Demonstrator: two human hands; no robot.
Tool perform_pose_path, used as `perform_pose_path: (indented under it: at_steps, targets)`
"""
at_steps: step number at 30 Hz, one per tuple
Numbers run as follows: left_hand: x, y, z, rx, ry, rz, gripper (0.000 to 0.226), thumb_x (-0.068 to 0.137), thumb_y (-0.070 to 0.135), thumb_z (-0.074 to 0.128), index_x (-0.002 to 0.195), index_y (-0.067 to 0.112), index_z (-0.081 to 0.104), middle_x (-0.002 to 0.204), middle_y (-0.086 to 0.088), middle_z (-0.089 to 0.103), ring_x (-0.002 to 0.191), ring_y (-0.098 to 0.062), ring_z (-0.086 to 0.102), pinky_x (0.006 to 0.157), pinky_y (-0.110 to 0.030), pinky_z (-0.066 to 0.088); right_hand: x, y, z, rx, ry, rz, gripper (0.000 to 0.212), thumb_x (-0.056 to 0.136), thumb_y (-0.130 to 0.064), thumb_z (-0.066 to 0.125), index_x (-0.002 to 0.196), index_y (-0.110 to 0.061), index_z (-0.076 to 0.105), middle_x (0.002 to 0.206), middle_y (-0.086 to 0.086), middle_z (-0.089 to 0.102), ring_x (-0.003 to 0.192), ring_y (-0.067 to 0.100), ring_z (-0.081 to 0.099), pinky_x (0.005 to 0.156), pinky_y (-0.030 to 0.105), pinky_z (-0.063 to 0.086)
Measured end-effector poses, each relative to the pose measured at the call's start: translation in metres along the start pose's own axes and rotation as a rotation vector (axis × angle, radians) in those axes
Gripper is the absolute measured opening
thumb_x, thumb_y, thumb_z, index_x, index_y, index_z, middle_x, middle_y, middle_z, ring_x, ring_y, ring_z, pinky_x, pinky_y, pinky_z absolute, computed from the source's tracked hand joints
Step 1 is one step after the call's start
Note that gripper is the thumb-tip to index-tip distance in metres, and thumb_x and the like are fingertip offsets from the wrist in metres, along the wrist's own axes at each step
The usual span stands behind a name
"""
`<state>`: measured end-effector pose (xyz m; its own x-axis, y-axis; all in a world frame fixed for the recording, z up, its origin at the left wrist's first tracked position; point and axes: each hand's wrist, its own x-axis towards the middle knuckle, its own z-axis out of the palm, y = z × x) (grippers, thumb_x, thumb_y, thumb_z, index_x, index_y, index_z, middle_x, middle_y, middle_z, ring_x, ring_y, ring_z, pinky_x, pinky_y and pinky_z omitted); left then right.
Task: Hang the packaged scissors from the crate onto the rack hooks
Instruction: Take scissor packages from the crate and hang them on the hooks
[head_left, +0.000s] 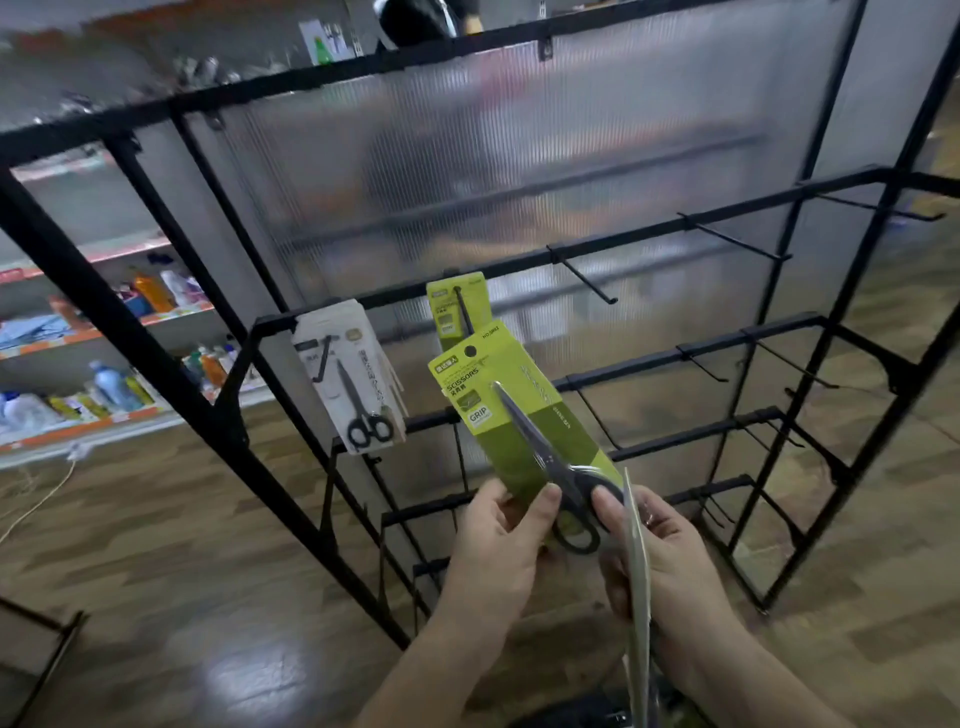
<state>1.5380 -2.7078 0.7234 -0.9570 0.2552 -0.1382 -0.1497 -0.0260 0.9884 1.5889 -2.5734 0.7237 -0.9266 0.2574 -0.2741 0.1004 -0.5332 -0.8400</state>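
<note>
Two hands meet at the green scissors card (514, 415), likely light and stiff, just below its rack hook (463, 310): left hand (496, 538) pinches the lower edge, leaving the hang hole (470, 351) free, right hand (672, 556) grips another edge-on pack (638, 582).

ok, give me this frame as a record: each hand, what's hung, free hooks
left hand: pinches lower end of held green pack; hang hole up, not on a hook
right hand: grips second pack, seen edge-on; thumb by the held pack's scissor handles
hung: white pack on leftmost hook; hung green pack on next hook
free hooks: same bar to the right, e.g. empty hook
rack: black frame, several hook bars
crate: not clearly in view
</note>
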Motion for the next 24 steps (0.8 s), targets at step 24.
perform_pose_path:
  at_steps: [24]
  targets:
    - [-0.061,0.035,0.095,-0.395,0.288,0.357,0.04,0.1,0.019,0.06,0.14,0.014,0.055,0.136,-0.014,0.065,0.129,-0.042,0.059,0.106,-0.062,0.046,-0.056,-0.048,-0.08,-0.156,-0.331,-0.085,0.015,0.097,-0.018,0.064,0.091,-0.005,0.069,0.058,-0.003,0.055,0.047,0.008,0.052,0.048,0.022,0.045]
